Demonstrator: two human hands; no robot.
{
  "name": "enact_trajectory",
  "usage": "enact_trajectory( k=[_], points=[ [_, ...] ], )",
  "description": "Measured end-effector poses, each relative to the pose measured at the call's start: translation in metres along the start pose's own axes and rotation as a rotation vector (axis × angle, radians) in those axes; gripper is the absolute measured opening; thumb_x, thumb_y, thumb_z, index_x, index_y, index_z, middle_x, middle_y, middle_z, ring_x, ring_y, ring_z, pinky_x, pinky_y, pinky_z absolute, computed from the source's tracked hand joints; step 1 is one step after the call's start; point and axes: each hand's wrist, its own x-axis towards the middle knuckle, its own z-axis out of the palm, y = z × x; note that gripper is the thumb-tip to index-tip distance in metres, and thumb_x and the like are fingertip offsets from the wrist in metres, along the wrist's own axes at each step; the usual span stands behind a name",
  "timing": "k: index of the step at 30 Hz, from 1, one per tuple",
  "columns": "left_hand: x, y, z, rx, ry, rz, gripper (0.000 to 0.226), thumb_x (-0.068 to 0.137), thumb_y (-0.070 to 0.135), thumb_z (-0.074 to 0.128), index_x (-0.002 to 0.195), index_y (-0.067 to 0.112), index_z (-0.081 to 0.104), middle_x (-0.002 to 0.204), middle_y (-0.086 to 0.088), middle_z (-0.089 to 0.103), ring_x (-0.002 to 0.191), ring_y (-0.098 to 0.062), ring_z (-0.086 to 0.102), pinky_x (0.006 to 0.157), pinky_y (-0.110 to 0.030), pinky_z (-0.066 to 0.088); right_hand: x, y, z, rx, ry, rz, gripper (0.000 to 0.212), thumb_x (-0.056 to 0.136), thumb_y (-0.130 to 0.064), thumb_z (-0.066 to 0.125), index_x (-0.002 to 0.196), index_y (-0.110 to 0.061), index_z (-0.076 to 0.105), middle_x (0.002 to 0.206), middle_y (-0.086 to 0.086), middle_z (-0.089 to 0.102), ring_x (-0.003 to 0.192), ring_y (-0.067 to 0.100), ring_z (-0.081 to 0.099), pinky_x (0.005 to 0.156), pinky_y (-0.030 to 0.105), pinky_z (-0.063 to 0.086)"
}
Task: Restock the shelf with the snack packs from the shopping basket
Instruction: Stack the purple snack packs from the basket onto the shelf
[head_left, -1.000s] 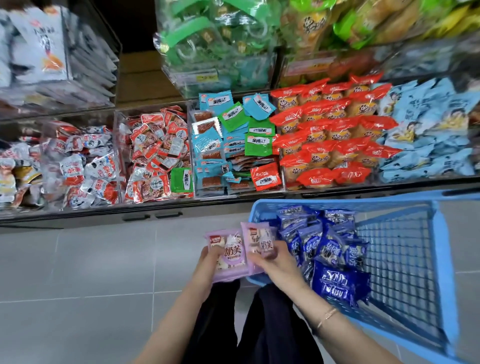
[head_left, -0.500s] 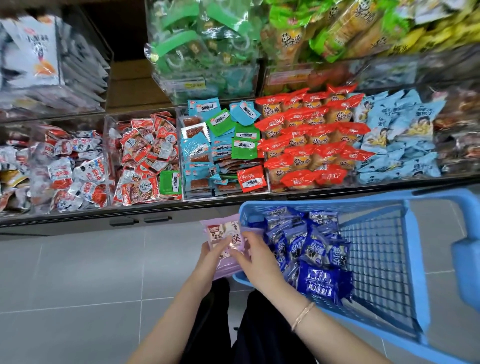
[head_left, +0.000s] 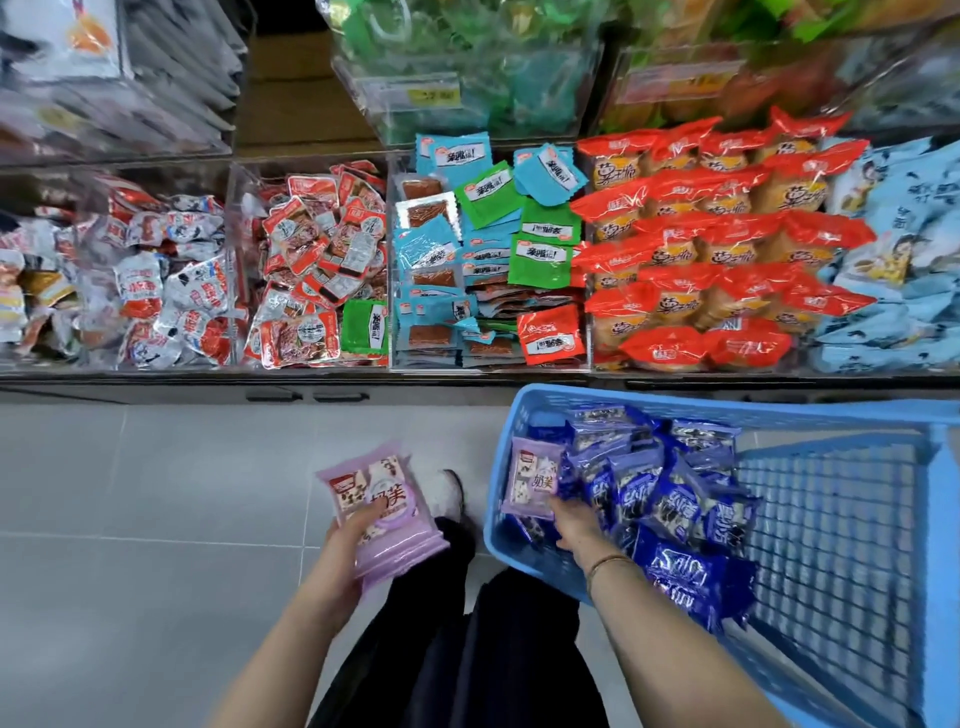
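Observation:
My left hand (head_left: 347, 545) holds a small stack of pink snack packs (head_left: 382, 512) above the grey floor, left of the basket. Inside the blue shopping basket (head_left: 945, 519), my right hand (head_left: 574, 525) grips another pink snack pack (head_left: 532, 478) at the basket's near-left corner. A pile of dark blue snack packs (head_left: 670, 499) fills the basket's left half. The shelf (head_left: 311, 387) runs across the top, its clear bins full of packs.
Shelf bins hold white-red packs (head_left: 171, 291), red packs (head_left: 317, 270), blue and green packs (head_left: 488, 249), orange-red packs (head_left: 717, 249) and pale blue packs (head_left: 898, 249). My dark trousers and a white shoe (head_left: 445, 493) are between the hands. The basket's right half shows bare mesh.
The hands have separated. My right hand went into the basket and took hold of another pink pack; my left hand kept the pink stack and moved left and down.

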Motion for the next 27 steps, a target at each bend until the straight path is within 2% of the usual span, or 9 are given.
enact_trajectory(
  k=[2,4,5,9,13,17,20,23,27],
  points=[
    [0.002,-0.004,-0.011,-0.012,0.008,0.012,0.041,0.082,0.018,0.059,0.121,0.005,0.055,0.106,-0.019,0.069,0.089,-0.033,0.068,0.074,-0.036,0.055,0.007,0.0,0.011,-0.028,-0.073,0.014,0.058,0.091,-0.048,0.052,0.133,-0.007,0.051,0.13,0.012,0.055,0.116,0.031,0.052,0.101,0.042,0.042],
    [0.003,-0.007,-0.019,-0.004,0.009,0.032,0.038,0.074,0.022,0.062,0.109,0.01,0.06,0.092,-0.012,0.072,0.072,-0.025,0.071,0.059,-0.028,0.056,0.015,-0.002,0.02,-0.058,-0.073,0.008,0.054,0.092,-0.048,0.048,0.128,-0.009,0.056,0.115,0.011,0.062,0.091,0.025,0.058,0.084,0.035,0.05],
    [0.002,-0.008,-0.022,-0.009,0.017,0.038,0.038,0.072,0.023,0.062,0.108,0.01,0.06,0.092,-0.012,0.072,0.071,-0.024,0.071,0.057,-0.027,0.056,0.018,-0.003,0.023,-0.074,-0.054,-0.004,0.052,0.092,-0.048,0.048,0.125,-0.008,0.057,0.109,0.01,0.064,0.084,0.023,0.059,0.077,0.033,0.049],
    [0.004,-0.014,-0.028,-0.051,0.046,0.052,0.037,0.083,0.019,0.059,0.119,0.011,0.056,0.108,-0.017,0.067,0.083,-0.029,0.067,0.064,-0.031,0.056,0.026,0.002,0.02,0.037,-0.021,0.038,0.053,0.083,-0.046,0.065,0.117,-0.006,0.06,0.091,0.006,0.059,0.074,0.018,0.054,0.068,0.027,0.043],
    [0.001,-0.012,-0.021,-0.04,0.05,0.061,0.024,0.088,0.016,0.056,0.111,0.011,0.061,0.102,-0.014,0.07,0.08,-0.028,0.068,0.065,-0.032,0.054,0.017,0.011,0.004,0.15,0.005,0.037,0.047,0.078,-0.039,0.073,0.109,-0.005,0.062,0.077,0.001,0.057,0.062,0.013,0.048,0.066,0.028,0.044],
    [-0.016,-0.005,-0.007,-0.076,0.027,0.104,0.026,0.087,0.016,0.057,0.111,0.012,0.062,0.102,-0.014,0.071,0.083,-0.029,0.068,0.064,-0.031,0.054,-0.012,0.01,-0.021,0.123,-0.046,0.028,0.035,0.079,-0.03,0.072,0.105,-0.008,0.065,0.074,0.005,0.059,0.051,0.013,0.044,0.052,0.024,0.042],
    [-0.035,0.004,0.004,-0.091,0.0,0.147,0.024,0.088,0.016,0.056,0.111,0.011,0.062,0.1,-0.013,0.071,0.083,-0.028,0.068,0.064,-0.031,0.055,-0.044,0.004,-0.041,0.044,-0.081,-0.049,0.029,0.083,-0.027,0.068,0.104,-0.008,0.064,0.072,0.005,0.061,0.05,0.013,0.045,0.053,0.025,0.045],
    [-0.059,0.009,0.01,-0.125,-0.007,0.18,0.017,0.089,0.014,0.054,0.103,0.011,0.064,0.088,-0.009,0.074,0.072,-0.023,0.07,0.06,-0.029,0.055,-0.079,-0.006,-0.06,-0.007,-0.116,-0.138,0.03,0.089,-0.027,0.061,0.11,-0.005,0.061,0.08,0.009,0.059,0.055,0.014,0.047,0.054,0.025,0.045],
    [-0.093,0.009,0.008,-0.18,-0.038,0.22,0.024,0.081,0.019,0.06,0.104,0.012,0.064,0.09,-0.011,0.074,0.073,-0.026,0.07,0.063,-0.03,0.054,-0.119,-0.022,-0.078,-0.022,-0.102,-0.249,0.025,0.091,-0.028,0.056,0.102,-0.008,0.066,0.078,0.01,0.062,0.052,0.015,0.05,0.055,0.028,0.047]
  ],
)
